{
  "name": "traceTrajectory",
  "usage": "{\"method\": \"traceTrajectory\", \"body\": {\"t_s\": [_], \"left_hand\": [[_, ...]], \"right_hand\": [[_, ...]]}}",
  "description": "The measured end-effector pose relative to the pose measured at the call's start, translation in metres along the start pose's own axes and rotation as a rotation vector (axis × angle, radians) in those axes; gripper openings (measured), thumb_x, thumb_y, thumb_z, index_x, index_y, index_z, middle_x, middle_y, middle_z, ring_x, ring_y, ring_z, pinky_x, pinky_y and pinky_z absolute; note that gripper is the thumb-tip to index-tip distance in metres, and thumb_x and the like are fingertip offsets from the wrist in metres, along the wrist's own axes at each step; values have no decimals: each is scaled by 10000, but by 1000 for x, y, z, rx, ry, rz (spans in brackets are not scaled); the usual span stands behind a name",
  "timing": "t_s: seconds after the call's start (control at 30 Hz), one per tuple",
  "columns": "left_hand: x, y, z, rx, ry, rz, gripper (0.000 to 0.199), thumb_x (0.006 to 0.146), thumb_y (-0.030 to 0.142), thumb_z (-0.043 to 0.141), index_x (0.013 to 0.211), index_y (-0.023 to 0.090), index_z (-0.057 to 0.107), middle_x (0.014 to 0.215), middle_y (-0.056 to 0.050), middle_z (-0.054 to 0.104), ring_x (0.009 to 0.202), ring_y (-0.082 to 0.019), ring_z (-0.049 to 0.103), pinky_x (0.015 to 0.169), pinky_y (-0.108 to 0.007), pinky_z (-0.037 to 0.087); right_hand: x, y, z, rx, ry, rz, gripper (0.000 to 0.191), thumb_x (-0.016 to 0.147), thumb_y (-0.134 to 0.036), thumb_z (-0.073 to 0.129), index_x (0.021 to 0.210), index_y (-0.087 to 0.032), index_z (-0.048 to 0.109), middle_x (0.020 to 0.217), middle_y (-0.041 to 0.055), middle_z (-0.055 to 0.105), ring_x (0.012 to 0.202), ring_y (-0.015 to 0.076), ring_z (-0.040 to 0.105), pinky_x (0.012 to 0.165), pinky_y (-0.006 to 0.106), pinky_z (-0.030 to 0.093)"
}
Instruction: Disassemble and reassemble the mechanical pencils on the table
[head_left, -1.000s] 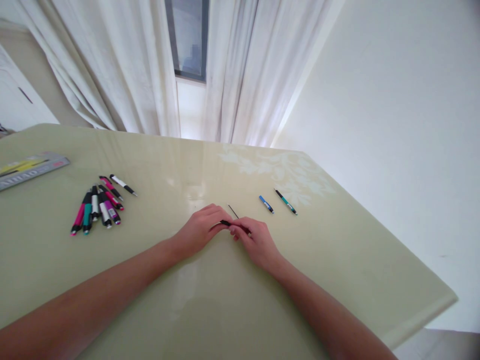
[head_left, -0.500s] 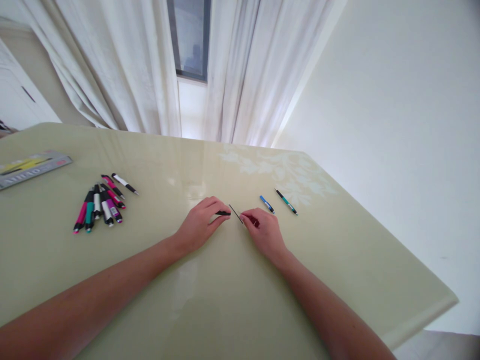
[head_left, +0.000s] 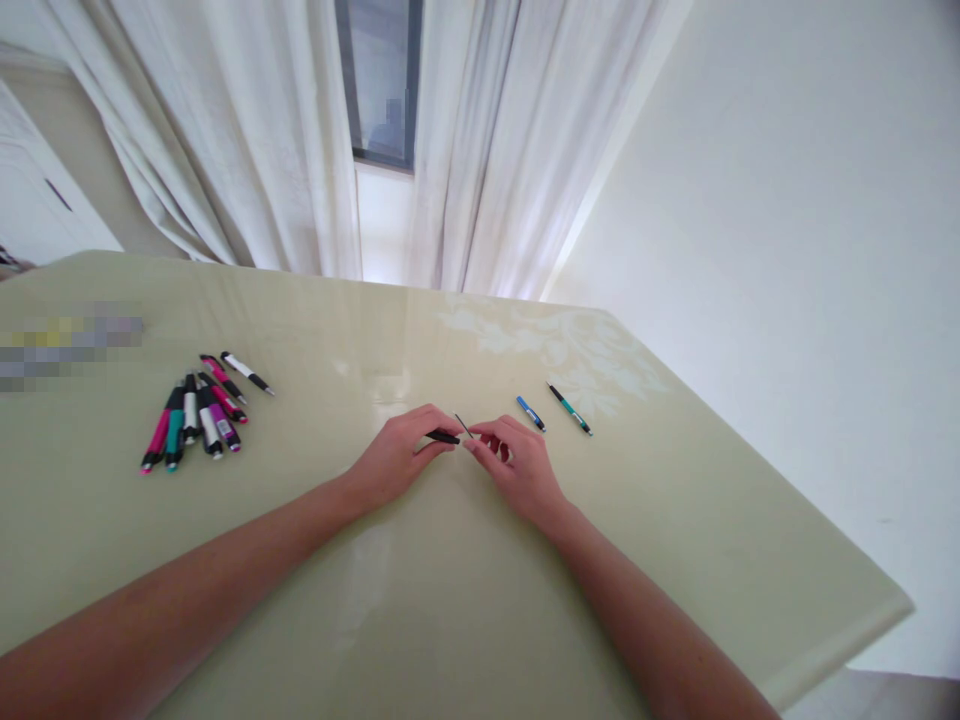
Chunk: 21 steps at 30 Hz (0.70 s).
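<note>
Near the middle of the table, my left hand (head_left: 390, 455) pinches a short black pen part (head_left: 444, 437) between thumb and fingers. Close on its right, my right hand (head_left: 521, 465) is closed at the fingertips on a thin dark refill (head_left: 463, 425), which slants up and to the left. The fingertips of both hands are nearly touching. A short blue pen part (head_left: 530, 412) lies just beyond my right hand, and a teal and black pen (head_left: 570, 408) lies to the right of it.
Several pink, teal, white and purple pens (head_left: 202, 415) lie in a pile on the left of the pale green table (head_left: 300, 620). A white and black pen (head_left: 247, 372) lies at the pile's far side. A blurred grey and yellow box (head_left: 67, 345) is at the far left.
My right hand has moved slightly left with the refill, closer to my left hand and the black part. The view has shifted a little, and the box is now blurred.
</note>
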<state>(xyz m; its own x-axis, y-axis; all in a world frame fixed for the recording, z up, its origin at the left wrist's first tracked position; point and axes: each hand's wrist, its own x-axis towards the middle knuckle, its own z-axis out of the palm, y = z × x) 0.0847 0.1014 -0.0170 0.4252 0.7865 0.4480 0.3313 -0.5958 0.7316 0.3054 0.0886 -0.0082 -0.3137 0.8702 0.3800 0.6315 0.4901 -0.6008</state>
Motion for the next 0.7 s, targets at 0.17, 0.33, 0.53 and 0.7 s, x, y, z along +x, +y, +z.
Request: {"method": "traceTrajectory", "body": {"t_s": [0.17,0.33,0.53,0.7], "left_hand": [[-1,3,-1,-11,-34,8,143,978,321,654,1064,234,727,1014,-36,746,946,-191,701,870,-307,563],[-1,2,0,92,127,-35,300,964,383,653,1221,228,662,1208,-81,702,1107,-236,670,968,-387,551],[1,-3,-2,-6,65,-284,292,1043,398,467,1008,211,689,779,-6,727,681,-166,667,672,-288,545],[0,-11,1,125,33,-128,384,1012,153,338,1235,211,645,1103,-69,743,954,-193,683,901,-371,544]], "right_hand": [[-1,-9,3,57,-44,-51,144,981,-307,639,990,-219,753,791,22,676,710,159,613,676,277,483],[4,7,-12,-75,80,56,111,941,-289,657,923,-209,732,779,18,688,669,159,603,671,294,469],[6,34,-26,-320,70,258,103,889,-266,676,825,-205,727,774,33,703,692,194,623,663,321,432],[5,31,-27,-286,130,158,157,944,-314,635,881,-202,725,804,39,696,688,183,622,686,324,453]]}}
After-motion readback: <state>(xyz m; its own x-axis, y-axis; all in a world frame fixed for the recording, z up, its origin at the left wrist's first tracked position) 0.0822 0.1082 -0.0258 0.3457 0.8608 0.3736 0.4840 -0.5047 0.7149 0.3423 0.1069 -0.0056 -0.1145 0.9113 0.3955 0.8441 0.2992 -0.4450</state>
